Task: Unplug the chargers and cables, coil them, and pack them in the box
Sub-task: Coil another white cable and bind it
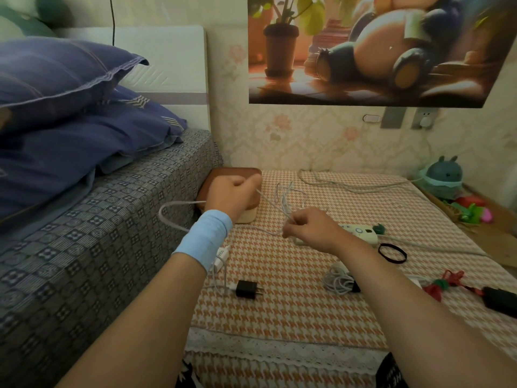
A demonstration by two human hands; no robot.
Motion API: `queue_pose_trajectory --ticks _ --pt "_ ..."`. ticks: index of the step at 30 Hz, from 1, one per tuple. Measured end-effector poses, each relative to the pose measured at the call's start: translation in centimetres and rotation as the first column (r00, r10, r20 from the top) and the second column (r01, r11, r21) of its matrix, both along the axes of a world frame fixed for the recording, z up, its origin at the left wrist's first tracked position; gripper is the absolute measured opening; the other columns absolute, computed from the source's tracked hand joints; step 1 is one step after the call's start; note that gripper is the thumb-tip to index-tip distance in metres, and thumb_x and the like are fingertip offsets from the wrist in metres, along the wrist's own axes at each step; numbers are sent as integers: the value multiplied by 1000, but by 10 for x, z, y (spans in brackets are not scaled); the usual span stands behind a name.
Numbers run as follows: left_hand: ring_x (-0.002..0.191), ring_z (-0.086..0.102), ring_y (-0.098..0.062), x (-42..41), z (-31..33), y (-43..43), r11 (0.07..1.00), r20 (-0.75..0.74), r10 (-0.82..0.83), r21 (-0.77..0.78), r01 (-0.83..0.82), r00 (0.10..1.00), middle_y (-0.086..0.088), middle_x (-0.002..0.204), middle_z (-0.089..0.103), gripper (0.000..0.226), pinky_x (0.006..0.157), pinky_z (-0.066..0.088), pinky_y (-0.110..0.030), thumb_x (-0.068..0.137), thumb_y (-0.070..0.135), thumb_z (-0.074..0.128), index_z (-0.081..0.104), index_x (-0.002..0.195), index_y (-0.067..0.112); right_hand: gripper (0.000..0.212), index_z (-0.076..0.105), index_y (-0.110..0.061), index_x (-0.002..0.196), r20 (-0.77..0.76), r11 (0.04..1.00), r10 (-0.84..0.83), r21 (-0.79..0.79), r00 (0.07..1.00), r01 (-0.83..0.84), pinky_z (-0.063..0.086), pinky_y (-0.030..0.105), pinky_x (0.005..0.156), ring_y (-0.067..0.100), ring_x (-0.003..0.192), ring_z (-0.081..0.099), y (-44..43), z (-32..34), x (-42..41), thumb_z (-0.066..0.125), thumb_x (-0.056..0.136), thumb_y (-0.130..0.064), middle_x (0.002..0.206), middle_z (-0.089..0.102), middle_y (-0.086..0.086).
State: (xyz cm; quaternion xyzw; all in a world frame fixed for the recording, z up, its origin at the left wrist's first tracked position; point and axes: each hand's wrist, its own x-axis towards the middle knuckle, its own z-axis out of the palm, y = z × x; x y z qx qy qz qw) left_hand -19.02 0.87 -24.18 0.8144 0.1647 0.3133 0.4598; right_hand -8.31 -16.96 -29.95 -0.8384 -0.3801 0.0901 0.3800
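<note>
My left hand, with a light blue wristband, is closed on a thin white cable in front of the brown-lidded cream box. My right hand pinches the same cable lower down, and loose loops of it stand between the two hands. A black charger plug lies on the checked cloth below my left forearm, with a white adapter beside the wristband. A coiled white cable lies under my right forearm. A white power strip sits just behind my right hand.
The bed with blue pillows borders the table on the left. A black hair tie, a red cord with a black adapter, toys and a plush lie at the right. A long cable runs to the wall socket.
</note>
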Motion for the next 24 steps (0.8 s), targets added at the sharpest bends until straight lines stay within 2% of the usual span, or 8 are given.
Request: queue_pose_trajectory --ticks 5,9,11,12,14,17,20,24 --pt "54 28 -16 5 2 16 990 222 117 -100 -97 968 -7 55 29 47 53 22 -27 91 31 63 40 54 13 32 54 -21 67 26 996 -49 -78 998 51 47 38 74 20 71 56 3 -22 18 62 98 -24 73 58 4" --pt "52 26 -19 19 -15 33 965 97 254 47 -260 962 -5 52 27 49 52 22 -28 94 28 56 36 52 13 29 69 -17 84 -1 994 -94 -62 996 94 53 41 78 25 86 67 13 -25 36 51 105 -25 89 72 5" --pt "60 45 -25 27 -24 46 908 -16 333 273 -317 943 -13 63 46 35 57 37 -33 94 23 52 56 61 12 31 70 -26 81 26 994 -91 -51 996 92 53 32 69 19 75 69 17 -27 42 52 105 -25 77 74 -1" --pt "77 56 -31 30 -28 49 874 -93 359 384 -299 929 -18 81 58 22 67 46 -38 93 17 51 68 81 12 30 70 -30 80 36 996 -81 -42 996 83 51 29 67 17 69 69 19 -28 43 53 105 -26 70 72 -2" --pt "109 53 -38 40 -33 47 810 -215 357 556 -186 909 -18 117 60 38 90 46 -43 88 6 49 64 122 13 28 72 -32 80 64 998 -69 -13 996 69 47 29 64 12 61 64 25 -26 47 57 103 -30 61 67 -5" --pt "120 51 -36 60 -38 28 721 -225 130 690 64 966 -7 125 57 43 94 45 -40 83 5 53 59 122 22 22 78 -22 102 85 999 -38 37 996 35 34 19 55 2 54 53 36 -16 47 58 103 -30 56 61 -15" --pt "144 25 -32 71 -40 6 786 -441 -105 513 346 892 -2 153 38 60 113 34 -45 95 4 43 37 148 32 24 77 -26 93 68 992 27 121 997 -35 29 21 51 4 44 44 44 -7 49 56 104 -29 49 56 -14" --pt "109 59 -28 72 -40 4 814 -499 -31 490 312 866 -9 126 63 34 89 51 -39 101 32 39 56 130 23 12 74 -25 85 57 989 -21 146 998 13 46 34 61 12 60 53 43 -10 60 69 96 -25 67 63 0"
